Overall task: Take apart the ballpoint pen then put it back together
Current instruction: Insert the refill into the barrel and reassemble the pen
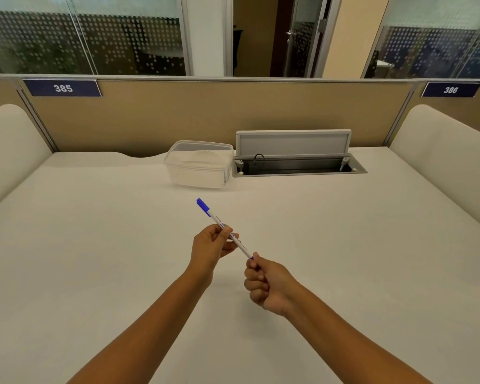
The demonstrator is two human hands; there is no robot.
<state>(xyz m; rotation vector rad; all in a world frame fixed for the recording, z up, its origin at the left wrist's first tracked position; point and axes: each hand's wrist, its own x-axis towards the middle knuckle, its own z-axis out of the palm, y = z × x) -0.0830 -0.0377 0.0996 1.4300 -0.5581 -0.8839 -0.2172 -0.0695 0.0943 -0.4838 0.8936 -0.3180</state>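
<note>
A white ballpoint pen (pixel 241 247) with a blue cap (pixel 203 207) is held slanted above the middle of the white desk (pixel 94 245), cap end pointing away and to the left. My left hand (pixel 209 249) pinches the barrel near its middle between thumb and fingers. My right hand (pixel 263 284) grips the pen's near end, where a bit of blue shows; that end is mostly hidden in my fingers. The pen looks whole, with the cap on.
A clear plastic container (pixel 200 163) stands at the back of the desk. Right of it, an open cable hatch (pixel 297 159) has its grey lid raised. A tan partition (pixel 205 112) closes the back, and padded side panels flank the desk.
</note>
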